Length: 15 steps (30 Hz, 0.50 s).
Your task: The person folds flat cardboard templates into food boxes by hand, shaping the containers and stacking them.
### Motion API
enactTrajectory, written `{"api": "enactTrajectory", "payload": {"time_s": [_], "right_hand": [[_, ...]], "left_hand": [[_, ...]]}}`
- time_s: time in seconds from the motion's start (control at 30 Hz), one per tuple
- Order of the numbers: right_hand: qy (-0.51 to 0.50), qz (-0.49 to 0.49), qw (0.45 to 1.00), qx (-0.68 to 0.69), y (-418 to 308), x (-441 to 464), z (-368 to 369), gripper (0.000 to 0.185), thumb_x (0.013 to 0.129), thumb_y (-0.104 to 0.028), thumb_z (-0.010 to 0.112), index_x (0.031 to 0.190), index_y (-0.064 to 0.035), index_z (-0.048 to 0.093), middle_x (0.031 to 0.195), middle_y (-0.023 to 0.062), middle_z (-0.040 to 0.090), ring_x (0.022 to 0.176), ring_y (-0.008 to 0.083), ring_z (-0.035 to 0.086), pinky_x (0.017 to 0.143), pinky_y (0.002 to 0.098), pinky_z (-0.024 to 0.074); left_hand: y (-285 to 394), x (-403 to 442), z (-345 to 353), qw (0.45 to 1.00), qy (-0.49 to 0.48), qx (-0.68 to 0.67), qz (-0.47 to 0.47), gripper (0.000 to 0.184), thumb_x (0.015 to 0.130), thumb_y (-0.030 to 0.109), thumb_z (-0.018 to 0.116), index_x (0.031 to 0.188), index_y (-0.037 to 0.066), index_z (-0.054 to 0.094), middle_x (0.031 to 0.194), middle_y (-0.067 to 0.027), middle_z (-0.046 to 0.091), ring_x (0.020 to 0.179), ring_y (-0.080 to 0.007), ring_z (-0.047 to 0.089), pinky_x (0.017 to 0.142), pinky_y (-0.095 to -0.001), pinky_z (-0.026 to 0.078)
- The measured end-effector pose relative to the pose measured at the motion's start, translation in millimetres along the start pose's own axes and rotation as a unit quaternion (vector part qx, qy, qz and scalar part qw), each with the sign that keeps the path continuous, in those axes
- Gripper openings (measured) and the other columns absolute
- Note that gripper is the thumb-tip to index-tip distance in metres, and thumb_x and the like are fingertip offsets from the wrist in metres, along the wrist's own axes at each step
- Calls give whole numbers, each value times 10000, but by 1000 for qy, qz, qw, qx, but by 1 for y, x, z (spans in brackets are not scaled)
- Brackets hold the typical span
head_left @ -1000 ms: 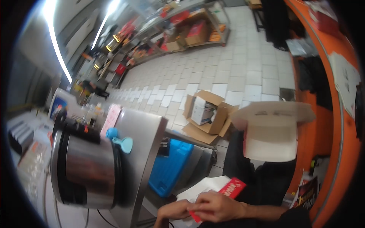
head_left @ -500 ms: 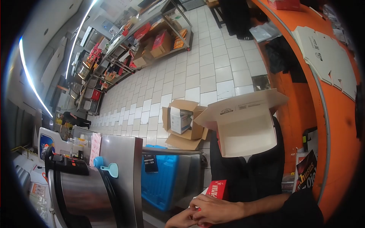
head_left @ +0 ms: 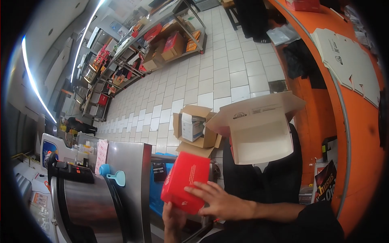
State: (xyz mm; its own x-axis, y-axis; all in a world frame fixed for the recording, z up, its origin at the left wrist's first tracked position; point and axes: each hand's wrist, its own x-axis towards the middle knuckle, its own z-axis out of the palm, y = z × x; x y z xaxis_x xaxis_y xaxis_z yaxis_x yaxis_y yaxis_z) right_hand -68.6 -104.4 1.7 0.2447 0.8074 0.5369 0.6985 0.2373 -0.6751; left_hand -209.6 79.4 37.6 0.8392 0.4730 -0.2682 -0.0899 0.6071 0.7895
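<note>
A red cardboard box (head_left: 188, 174) with small white print is lifted left of my lap, tilted, in both hands. My left hand (head_left: 173, 216) grips its lower left corner from below; part of that hand is blurred and hidden by the box. Against the box's printed face lies my right hand (head_left: 221, 201), fingers spread over the red card and thumb at the lower edge. On my thighs rests a food box (head_left: 262, 143) with a pale inside, its wide lid flap standing up. Neither hand touches this one.
Left of me stands a steel counter (head_left: 131, 162) with a rounded steel appliance (head_left: 93, 206) and a light-blue scoop (head_left: 117, 178). An open brown carton (head_left: 208, 139) sits on the tiled floor. To the right, an orange counter (head_left: 364, 133) carries flat box blanks (head_left: 344, 60).
The red box has come up from the bottom edge and turned its printed face into view. Both hands have moved apart; the left shifted left, and the right rose onto the box's face.
</note>
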Motion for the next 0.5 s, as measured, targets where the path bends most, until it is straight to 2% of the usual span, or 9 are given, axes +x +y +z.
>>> {"api": "enactTrajectory", "payload": {"time_s": [0.07,0.1,0.13,0.2,0.27,0.3,0.33,0.4,0.5], "right_hand": [[69,10,987,146,17,-2,4,328,747,-155,792,1043,-139,651,1444,173,411,1354,362,387,1082,524,348],[132,47,969,204,14,-3,5,337,717,-74,810,1010,-133,654,1316,140,507,1224,320,509,1006,434,431],[136,50,969,202,10,-4,4,337,717,-74,810,1010,-133,654,1316,140,507,1224,320,509,1006,434,431],[253,168,889,342,0,-6,5,322,684,-15,812,947,-117,656,1216,116,551,1113,291,574,960,357,469],[291,179,886,314,3,-11,16,328,725,-17,793,1018,-98,672,1171,119,569,1064,306,602,932,364,500],[285,109,943,132,10,-16,19,369,750,-26,783,1092,-89,660,1168,123,568,1067,313,600,949,380,505],[268,35,961,-54,13,-19,19,413,775,-36,773,1166,-79,648,1166,126,567,1071,321,598,967,397,511],[253,41,965,-64,9,-21,18,463,798,-72,769,1238,-67,626,1235,153,557,1112,363,597,1003,434,513],[240,97,966,-14,1,-15,9,385,790,-140,783,1145,-45,669,1393,205,492,1222,413,556,1011,467,506]], "left_hand": [[-11,6,1,1000,0,21,4,529,963,182,581,1426,5,396,1380,-174,521,1252,-358,535,1026,-535,468],[-16,6,0,998,-22,58,23,493,983,187,559,1417,12,404,1366,-174,532,1218,-355,562,989,-528,501],[-20,6,0,994,-43,95,40,459,1003,192,537,1409,19,412,1353,-174,542,1184,-353,588,952,-521,533],[-28,6,7,994,-55,74,52,414,1022,186,505,1392,19,427,1317,-171,569,1129,-341,625,889,-508,574],[-34,8,16,994,-40,87,45,421,1019,226,519,1368,-1,459,1293,-175,586,1134,-330,623,887,-518,573],[-37,10,19,995,-42,85,44,421,1019,226,519,1368,-1,459,1293,-175,586,1134,-330,623,887,-518,573],[-40,11,22,990,-58,116,59,423,1020,241,520,1355,-12,473,1285,-176,592,1130,-324,626,890,-499,573],[-45,12,24,985,-67,146,61,427,1020,256,521,1341,-23,487,1276,-177,598,1126,-318,628,893,-480,573],[-59,22,32,980,-33,146,133,448,1005,285,550,1306,-45,521,1251,-171,621,1094,-281,648,934,-394,551]]}}
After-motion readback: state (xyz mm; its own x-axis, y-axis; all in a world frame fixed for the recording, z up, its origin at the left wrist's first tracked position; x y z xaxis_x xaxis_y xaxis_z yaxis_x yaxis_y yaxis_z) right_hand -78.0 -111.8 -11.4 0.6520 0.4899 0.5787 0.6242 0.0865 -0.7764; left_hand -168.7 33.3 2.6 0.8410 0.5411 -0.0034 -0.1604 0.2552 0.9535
